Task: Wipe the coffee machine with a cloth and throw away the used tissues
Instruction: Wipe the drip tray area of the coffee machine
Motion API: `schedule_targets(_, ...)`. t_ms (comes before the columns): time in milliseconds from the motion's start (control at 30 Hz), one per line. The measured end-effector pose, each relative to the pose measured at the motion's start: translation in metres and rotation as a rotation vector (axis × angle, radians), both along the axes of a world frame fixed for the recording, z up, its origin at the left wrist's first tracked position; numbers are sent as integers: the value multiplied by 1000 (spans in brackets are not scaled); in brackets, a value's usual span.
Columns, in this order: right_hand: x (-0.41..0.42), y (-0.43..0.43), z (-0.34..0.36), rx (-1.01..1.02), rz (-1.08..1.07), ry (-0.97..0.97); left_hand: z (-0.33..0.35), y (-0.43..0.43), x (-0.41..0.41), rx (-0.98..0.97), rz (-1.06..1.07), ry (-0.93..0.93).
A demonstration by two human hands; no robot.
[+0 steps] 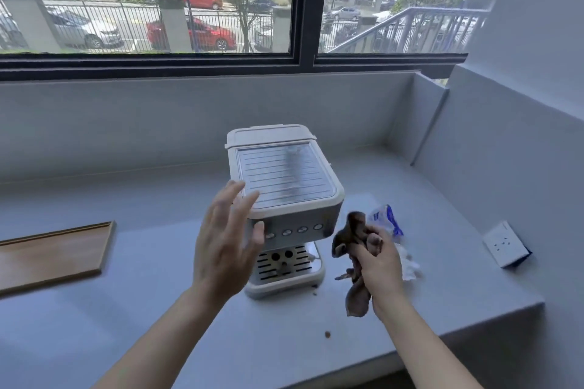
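A cream coffee machine (286,180) with a ribbed metal top and a row of round buttons stands on the grey counter (158,309). My left hand (226,237) hovers open at the machine's front left corner, fingers spread, just off its side. My right hand (377,265) is shut on a crumpled brown cloth (352,237), held to the right of the machine at button height. Behind that hand lie a white and blue tissue packet (387,218) and crumpled white tissues (409,265) on the counter.
A wooden tray (53,254) lies at the left. A white socket box (505,245) sits near the counter's right edge. Small brown crumbs (327,334) dot the counter in front of the machine. Grey walls enclose the back and right, under a window.
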State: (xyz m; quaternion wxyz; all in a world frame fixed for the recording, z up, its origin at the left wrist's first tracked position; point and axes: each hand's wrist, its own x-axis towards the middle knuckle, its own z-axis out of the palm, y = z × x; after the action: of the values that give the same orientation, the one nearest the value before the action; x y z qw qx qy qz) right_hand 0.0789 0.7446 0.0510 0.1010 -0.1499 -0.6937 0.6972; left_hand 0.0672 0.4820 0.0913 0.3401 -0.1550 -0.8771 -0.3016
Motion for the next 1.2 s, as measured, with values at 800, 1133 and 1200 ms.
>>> schedule_targets(800, -1, 8, -149, 958, 132, 239, -215, 29, 38, -67, 228, -518)
schedule_targets(1133, -24, -14, -146, 649, 361, 558, -211, 33, 40, -127, 287, -504)
schedule_targets(1200, -23, -12, -153, 858, 375, 652, -212, 34, 39, -134, 293, -509)
